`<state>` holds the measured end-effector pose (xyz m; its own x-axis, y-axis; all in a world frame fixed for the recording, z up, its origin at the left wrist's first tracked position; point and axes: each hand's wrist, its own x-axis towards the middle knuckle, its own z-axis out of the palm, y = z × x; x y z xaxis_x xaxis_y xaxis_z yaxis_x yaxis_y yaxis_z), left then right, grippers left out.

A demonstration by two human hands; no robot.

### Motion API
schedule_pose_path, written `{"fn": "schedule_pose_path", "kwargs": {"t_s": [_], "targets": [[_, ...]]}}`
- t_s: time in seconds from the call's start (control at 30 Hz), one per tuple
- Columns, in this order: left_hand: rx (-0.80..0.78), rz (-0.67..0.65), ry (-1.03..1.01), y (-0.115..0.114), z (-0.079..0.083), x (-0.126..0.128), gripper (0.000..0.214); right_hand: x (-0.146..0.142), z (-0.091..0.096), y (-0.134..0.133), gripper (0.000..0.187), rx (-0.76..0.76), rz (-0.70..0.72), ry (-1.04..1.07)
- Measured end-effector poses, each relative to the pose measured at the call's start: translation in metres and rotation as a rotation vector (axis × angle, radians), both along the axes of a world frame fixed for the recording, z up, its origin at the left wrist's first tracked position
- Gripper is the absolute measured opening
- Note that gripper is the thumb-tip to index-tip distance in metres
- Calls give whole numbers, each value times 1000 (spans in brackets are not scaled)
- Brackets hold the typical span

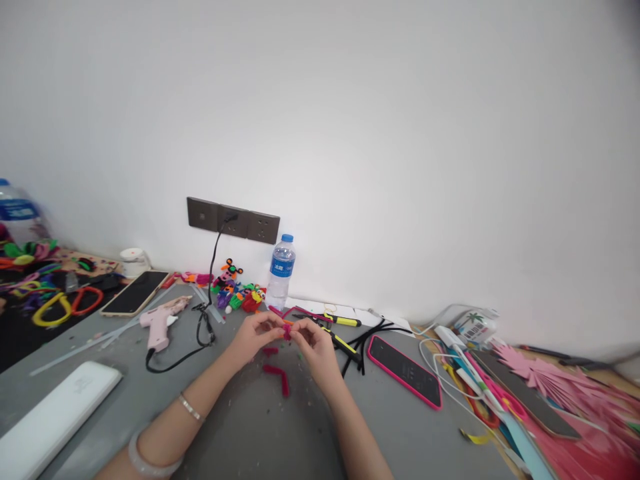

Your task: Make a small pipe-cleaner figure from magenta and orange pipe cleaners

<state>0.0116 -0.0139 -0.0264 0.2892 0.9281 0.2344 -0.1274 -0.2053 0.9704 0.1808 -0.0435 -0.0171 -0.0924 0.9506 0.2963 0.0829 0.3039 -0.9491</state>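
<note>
Between the fingertips of both hands is a small magenta piece of pipe cleaner (287, 331). My left hand (256, 339) pinches it from the left, and my right hand (316, 347) pinches it from the right. The fingers hide part of its shape. Just below the hands, short magenta pipe cleaner pieces (278, 375) lie on the grey table (270, 433), one of them bent. Pliers with yellow and black handles (345, 347) lie beside my right hand, near several black pipe cleaners (373, 337).
A water bottle (281, 273) stands behind the hands, beside small colourful figures (240, 293). Left are a pink glue gun (159, 327) with its cord, a phone (135, 293) and a white case (55, 420). A pink-edged phone (405, 370) lies right, before cables and pink paper (545, 380).
</note>
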Motion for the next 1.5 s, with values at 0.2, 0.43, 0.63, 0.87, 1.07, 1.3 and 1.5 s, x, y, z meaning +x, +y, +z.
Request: {"fn": "schedule_pose_path", "kwargs": {"t_s": [0.2,0.43,0.63,0.87,1.07,1.3,1.5], "targets": [[-6,7,0,0,0,1,22,0,0,0,18,-4,11,-28],[-6,16,6,0,1,0,21,0,1,0,16,0,18,-44],[10,31,4,1,-4,0,20,0,-2,1,15,2,29,-34],[29,65,22,2,-6,0,18,0,-8,2,19,20,26,-34],[13,63,9,0,-3,2,17,0,-6,2,23,8,29,-38],[14,67,0,1,-5,2,18,-2,-4,0,27,14,21,-41],[33,74,16,2,-6,1,19,-2,-5,0,25,37,21,-71]]}}
